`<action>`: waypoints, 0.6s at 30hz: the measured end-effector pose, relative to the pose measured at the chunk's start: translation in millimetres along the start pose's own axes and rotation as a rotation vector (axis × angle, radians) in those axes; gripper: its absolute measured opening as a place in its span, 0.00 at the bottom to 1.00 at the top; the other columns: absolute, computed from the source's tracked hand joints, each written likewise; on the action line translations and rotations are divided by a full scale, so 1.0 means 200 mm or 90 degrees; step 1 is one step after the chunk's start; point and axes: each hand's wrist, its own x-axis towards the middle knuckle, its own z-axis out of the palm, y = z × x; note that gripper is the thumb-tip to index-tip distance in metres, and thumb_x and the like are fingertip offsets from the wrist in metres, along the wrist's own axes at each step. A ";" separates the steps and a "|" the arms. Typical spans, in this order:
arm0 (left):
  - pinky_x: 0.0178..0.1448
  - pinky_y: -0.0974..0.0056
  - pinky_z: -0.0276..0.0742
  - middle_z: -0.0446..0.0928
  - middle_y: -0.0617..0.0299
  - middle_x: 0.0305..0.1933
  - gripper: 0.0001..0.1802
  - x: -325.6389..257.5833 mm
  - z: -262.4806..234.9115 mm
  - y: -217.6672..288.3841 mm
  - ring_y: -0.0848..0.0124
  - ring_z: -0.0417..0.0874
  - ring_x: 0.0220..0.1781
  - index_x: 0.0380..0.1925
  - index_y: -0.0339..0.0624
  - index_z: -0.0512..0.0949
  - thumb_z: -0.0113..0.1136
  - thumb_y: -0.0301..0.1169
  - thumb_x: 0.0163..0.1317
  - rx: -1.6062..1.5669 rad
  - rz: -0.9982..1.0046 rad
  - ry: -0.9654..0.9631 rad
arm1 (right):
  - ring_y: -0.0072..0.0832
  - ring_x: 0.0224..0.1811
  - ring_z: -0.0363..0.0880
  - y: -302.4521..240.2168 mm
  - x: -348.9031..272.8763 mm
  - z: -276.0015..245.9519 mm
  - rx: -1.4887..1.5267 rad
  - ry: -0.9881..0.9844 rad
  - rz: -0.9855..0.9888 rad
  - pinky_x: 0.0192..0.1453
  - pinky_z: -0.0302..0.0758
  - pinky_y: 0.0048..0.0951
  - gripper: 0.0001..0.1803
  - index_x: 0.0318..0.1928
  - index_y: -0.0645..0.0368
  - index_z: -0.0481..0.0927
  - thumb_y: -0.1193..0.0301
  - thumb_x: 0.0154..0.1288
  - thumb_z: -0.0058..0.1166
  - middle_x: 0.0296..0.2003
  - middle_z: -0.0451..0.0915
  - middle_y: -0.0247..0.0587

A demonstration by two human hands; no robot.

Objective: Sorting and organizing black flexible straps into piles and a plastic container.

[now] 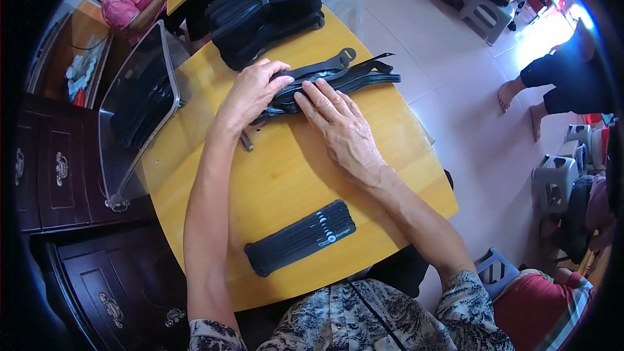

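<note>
On the yellow wooden table (286, 175) lies a loose bundle of black straps (354, 77), stretched out to the right. My left hand (250, 91) presses flat on the bundle's left end, fingers spread over it. My right hand (338, 127) rests palm down beside it, its fingertips touching the straps' near edge. One strap with a hole in its tip (341, 60) sticks out above the bundle. A flat black ribbed pad with a small white mark (300, 237) lies near the table's front edge, apart from both hands.
A big tied stack of black straps (270, 10) sits at the table's far side. A clear plastic tray (133, 110) with dark pieces overhangs the left edge. A person in pink (133, 0) works behind. Dark wooden drawers (58, 169) stand left; stools and another person's legs (539, 88) right.
</note>
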 end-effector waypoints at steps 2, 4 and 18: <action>0.47 0.63 0.71 0.76 0.51 0.38 0.15 0.02 0.00 -0.03 0.60 0.78 0.43 0.46 0.36 0.77 0.54 0.35 0.65 0.003 0.041 0.004 | 0.37 0.71 0.55 0.01 0.00 0.01 -0.004 0.013 -0.001 0.71 0.55 0.38 0.29 0.63 0.58 0.67 0.73 0.58 0.45 0.65 0.62 0.43; 0.46 0.63 0.71 0.76 0.51 0.38 0.15 0.03 -0.01 -0.03 0.62 0.78 0.41 0.45 0.35 0.77 0.55 0.36 0.65 0.003 0.091 -0.002 | 0.37 0.70 0.56 0.01 0.01 0.01 -0.005 0.026 -0.001 0.71 0.56 0.38 0.28 0.62 0.58 0.68 0.72 0.58 0.45 0.64 0.63 0.43; 0.32 0.67 0.71 0.77 0.63 0.24 0.20 -0.15 -0.19 -0.02 0.76 0.75 0.27 0.34 0.36 0.80 0.58 0.45 0.63 -0.159 -0.197 -0.038 | 0.38 0.65 0.63 0.02 -0.03 -0.12 0.207 -0.028 0.057 0.65 0.66 0.36 0.23 0.55 0.58 0.75 0.78 0.57 0.46 0.59 0.69 0.42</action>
